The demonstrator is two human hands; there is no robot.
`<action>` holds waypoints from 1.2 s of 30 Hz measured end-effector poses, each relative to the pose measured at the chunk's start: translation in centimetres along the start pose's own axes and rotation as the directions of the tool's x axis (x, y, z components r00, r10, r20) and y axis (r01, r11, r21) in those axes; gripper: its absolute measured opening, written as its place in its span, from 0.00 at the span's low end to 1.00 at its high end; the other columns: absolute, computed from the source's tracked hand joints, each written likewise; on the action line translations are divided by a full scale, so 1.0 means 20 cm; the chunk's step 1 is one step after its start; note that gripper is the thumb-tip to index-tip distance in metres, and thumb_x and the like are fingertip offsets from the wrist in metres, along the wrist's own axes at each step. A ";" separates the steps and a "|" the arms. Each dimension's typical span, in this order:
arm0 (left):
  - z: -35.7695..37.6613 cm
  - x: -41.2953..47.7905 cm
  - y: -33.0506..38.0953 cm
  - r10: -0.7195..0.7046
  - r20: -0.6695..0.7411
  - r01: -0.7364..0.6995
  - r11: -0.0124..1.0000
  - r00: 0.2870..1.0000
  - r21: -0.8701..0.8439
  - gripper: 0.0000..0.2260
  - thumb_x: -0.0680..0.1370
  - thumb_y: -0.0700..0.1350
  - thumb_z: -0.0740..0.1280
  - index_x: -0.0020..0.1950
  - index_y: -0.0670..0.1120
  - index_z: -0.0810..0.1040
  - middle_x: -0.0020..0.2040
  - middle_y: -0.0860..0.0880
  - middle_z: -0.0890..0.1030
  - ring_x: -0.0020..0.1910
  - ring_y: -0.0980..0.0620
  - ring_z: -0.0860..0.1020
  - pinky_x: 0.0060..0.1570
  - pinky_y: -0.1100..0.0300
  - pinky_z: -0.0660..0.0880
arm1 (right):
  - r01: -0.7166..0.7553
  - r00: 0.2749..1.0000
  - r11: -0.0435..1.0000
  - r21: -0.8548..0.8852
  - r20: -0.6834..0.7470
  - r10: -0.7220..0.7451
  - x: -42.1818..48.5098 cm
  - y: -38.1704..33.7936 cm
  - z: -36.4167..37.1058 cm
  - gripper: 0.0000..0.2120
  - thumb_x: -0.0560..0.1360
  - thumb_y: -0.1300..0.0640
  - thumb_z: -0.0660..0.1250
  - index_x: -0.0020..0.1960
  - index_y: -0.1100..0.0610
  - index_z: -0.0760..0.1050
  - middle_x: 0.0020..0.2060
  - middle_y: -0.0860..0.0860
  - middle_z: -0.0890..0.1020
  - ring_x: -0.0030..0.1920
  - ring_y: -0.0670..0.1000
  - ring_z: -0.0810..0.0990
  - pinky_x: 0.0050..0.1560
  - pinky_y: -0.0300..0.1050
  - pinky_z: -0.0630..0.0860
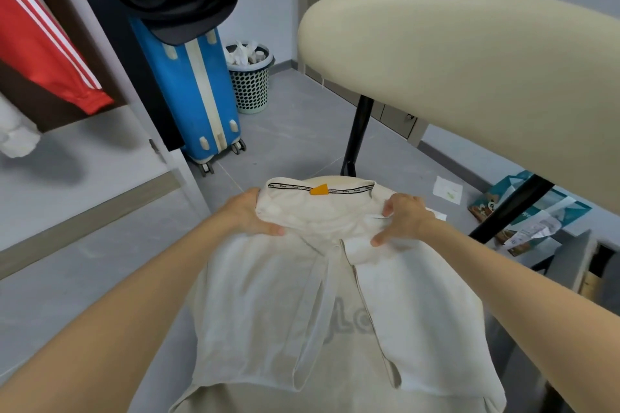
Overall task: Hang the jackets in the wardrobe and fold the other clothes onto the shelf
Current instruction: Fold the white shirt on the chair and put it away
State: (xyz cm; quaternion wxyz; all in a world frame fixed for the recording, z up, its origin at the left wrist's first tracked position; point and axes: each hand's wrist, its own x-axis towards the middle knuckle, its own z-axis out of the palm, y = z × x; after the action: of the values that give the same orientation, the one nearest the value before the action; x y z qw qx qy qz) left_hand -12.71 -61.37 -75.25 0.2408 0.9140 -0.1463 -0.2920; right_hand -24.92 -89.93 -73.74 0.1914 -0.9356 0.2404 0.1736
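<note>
A cream zip jacket [278,305] with an orange tag at its collar hangs in front of me, its front open and grey lettering showing inside. My left hand [253,214] grips the left side of the collar. On the right side of the collar my right hand [404,221] pinches the cloth. A red jacket with white stripes [40,43] hangs in the open wardrobe at the far left. The bare grey shelf [84,184] lies below it.
A cream chair back [469,77] on black legs looms at the right. A blue suitcase [194,94] with dark clothes piled on top stands beside the wardrobe, a mesh bin [251,84] behind it. Paper and a teal bag [523,211] lie on the floor at right.
</note>
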 end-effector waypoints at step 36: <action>-0.33 -0.19 0.29 0.226 -0.459 0.178 0.710 0.859 0.681 0.05 0.77 0.49 0.66 0.45 0.48 0.75 0.39 0.50 0.76 0.44 0.47 0.75 0.49 0.53 0.60 | 0.176 0.910 0.960 -0.217 -0.336 -0.243 -0.17 -0.12 -0.33 0.09 0.77 0.58 0.64 0.54 0.57 0.66 0.41 0.57 0.76 0.39 0.58 0.74 0.35 0.48 0.68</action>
State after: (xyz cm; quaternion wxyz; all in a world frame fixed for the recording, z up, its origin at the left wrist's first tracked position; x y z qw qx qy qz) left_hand -12.36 -62.42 -65.66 -0.0916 0.9767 -0.1893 0.0424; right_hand -25.03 -89.52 -65.99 0.0754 -0.9854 0.1523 -0.0009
